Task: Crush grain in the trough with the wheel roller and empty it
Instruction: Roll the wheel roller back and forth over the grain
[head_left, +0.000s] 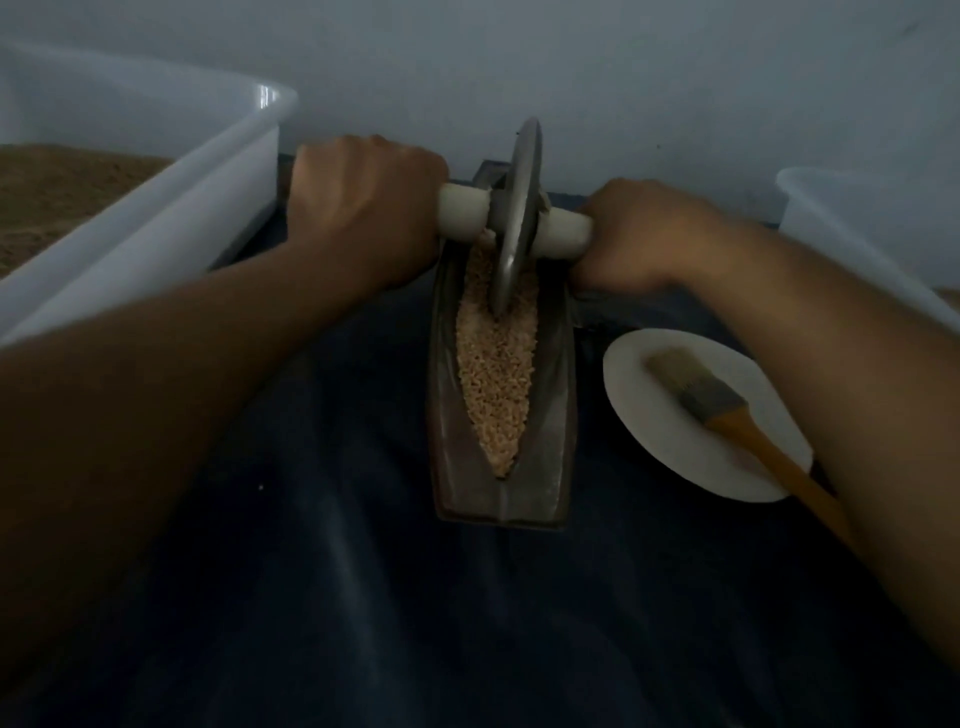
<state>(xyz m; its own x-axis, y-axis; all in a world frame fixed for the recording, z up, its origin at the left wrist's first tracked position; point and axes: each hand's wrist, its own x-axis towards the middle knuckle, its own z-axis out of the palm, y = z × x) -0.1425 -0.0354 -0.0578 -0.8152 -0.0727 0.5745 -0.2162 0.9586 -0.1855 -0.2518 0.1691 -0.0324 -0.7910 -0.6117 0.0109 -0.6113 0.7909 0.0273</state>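
Note:
A dark metal boat-shaped trough (550, 441) lies lengthwise on a dark blue cloth, its groove filled with pale tan grain (496, 379). A grey metal wheel roller (517, 218) stands upright in the far half of the groove, its edge sunk in the grain. A pale axle handle (465, 210) runs through the wheel. My left hand (358, 208) grips the handle's left end. On the other side of the wheel, my right hand (639, 234) grips the right end.
A large white tub (156, 208) holding brown ground material stands at the left. Another white tub (852, 218) is at the far right. A white plate (654, 410) with a yellow-handled brush (727, 415) sits right of the trough. A pale wall rises close behind.

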